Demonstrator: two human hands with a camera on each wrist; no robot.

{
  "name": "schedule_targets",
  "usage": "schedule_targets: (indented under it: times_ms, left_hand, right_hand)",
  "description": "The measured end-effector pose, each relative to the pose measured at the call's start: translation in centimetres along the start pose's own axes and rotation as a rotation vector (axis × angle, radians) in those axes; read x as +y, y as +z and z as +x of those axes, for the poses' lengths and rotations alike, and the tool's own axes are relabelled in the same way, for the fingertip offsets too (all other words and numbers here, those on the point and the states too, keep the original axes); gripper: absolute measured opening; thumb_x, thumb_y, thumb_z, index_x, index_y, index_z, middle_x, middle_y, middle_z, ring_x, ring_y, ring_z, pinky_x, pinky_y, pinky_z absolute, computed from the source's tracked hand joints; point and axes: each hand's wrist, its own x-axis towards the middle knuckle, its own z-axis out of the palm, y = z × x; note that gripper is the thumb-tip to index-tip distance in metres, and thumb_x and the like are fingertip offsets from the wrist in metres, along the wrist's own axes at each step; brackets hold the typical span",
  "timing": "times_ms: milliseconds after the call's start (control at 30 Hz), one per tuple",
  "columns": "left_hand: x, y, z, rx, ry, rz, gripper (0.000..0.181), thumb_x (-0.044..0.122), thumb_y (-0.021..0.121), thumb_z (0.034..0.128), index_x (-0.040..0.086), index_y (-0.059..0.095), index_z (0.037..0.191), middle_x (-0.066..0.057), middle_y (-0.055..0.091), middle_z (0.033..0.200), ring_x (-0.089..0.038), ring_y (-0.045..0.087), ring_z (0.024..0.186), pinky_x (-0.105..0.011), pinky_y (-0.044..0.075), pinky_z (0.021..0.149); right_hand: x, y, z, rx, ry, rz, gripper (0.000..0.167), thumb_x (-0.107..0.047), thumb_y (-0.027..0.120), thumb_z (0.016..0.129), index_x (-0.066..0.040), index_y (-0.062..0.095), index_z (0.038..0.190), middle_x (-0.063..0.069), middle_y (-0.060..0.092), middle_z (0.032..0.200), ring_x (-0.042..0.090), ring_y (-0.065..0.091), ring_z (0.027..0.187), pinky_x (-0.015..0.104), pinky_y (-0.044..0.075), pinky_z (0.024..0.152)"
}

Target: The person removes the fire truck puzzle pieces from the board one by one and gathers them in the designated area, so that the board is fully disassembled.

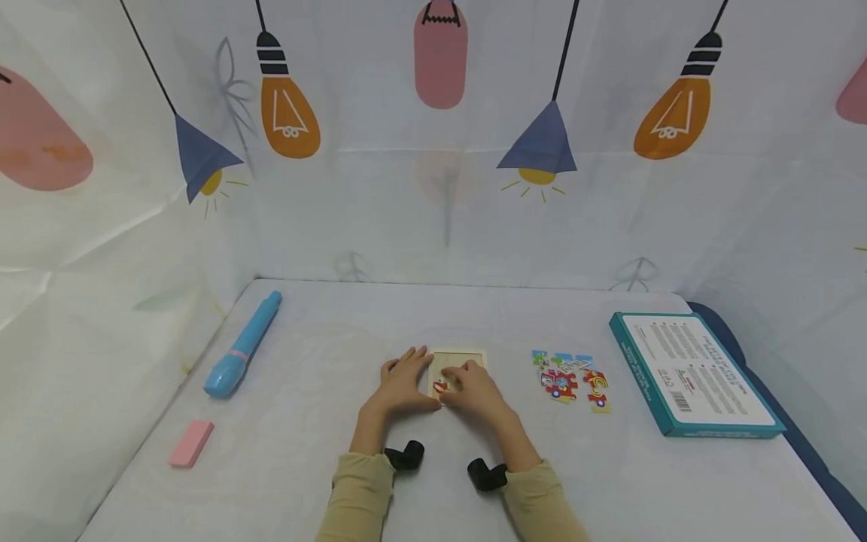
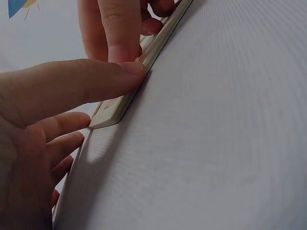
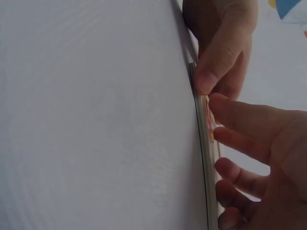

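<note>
A small wooden puzzle tray point(image 1: 459, 351) lies flat on the white table in front of me. My left hand point(image 1: 401, 384) holds it at the near left corner, thumb on the near edge and fingers along the left side. A colourful puzzle piece point(image 1: 439, 388) sits in the tray's near left part. My right hand point(image 1: 479, 391) bends over the tray with thumb and index fingertip at that piece, seen edge-on as a puzzle piece point(image 3: 209, 115) in the right wrist view. The right palm hides much of the tray.
Several loose puzzle pieces point(image 1: 561, 384) lie to the right of the tray. Beyond them is a teal-edged box point(image 1: 698, 373). On the left are a blue pen-shaped device point(image 1: 245, 346) and a pink eraser-like block point(image 1: 192, 444). A printed curtain point(image 1: 406, 218) surrounds the table.
</note>
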Motion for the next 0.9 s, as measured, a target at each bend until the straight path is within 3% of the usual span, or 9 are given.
schedule_targets:
  times_ms: [133,367,667,900]
  left_hand:
    - [0.1,-0.1,0.0,0.012,0.003,0.005,0.088,0.041,0.078,0.0616,0.007,0.046,0.135,-0.01,0.036,0.146,-0.028,0.026,0.137,-0.053,0.021,0.099]
    - [0.2,0.0,0.0,-0.002,-0.004,0.005,0.087,0.042,0.078,0.0633,0.007,0.045,0.136,-0.01,0.035,0.147,-0.028,0.025,0.137,-0.053,0.021,0.099]
    - [-0.1,0.1,0.0,0.005,-0.01,0.019,0.087,0.039,0.078,0.0622,0.008,0.045,0.137,-0.009,0.034,0.147,-0.027,0.024,0.137,-0.051,0.02,0.1]
    - [0.0,0.0,0.0,-0.009,-0.034,0.03,0.089,0.041,0.078,0.0633,0.009,0.043,0.138,-0.008,0.033,0.148,-0.026,0.023,0.138,-0.05,0.019,0.102]
  right_hand:
    - [-0.2,0.3,0.0,0.008,-0.026,-0.039,0.037,-0.019,0.076,0.072,-0.009,0.066,0.106,0.006,0.045,0.086,0.017,0.04,0.072,0.03,0.034,0.061]
    - [-0.3,0.4,0.0,0.051,-0.022,0.008,0.035,-0.013,0.078,0.069,-0.01,0.065,0.101,0.006,0.048,0.088,0.018,0.046,0.076,0.033,0.039,0.064]
    - [-0.4,0.4,0.0,0.129,-0.032,0.299,0.011,-0.007,0.07,0.08,-0.01,0.063,0.088,0.002,0.066,0.081,0.013,0.06,0.073,0.027,0.047,0.065]
    - [0.9,-1.2,-0.2,0.194,0.106,0.426,0.013,-0.004,0.07,0.08,-0.008,0.064,0.091,0.003,0.066,0.082,0.014,0.061,0.075,0.031,0.049,0.07]
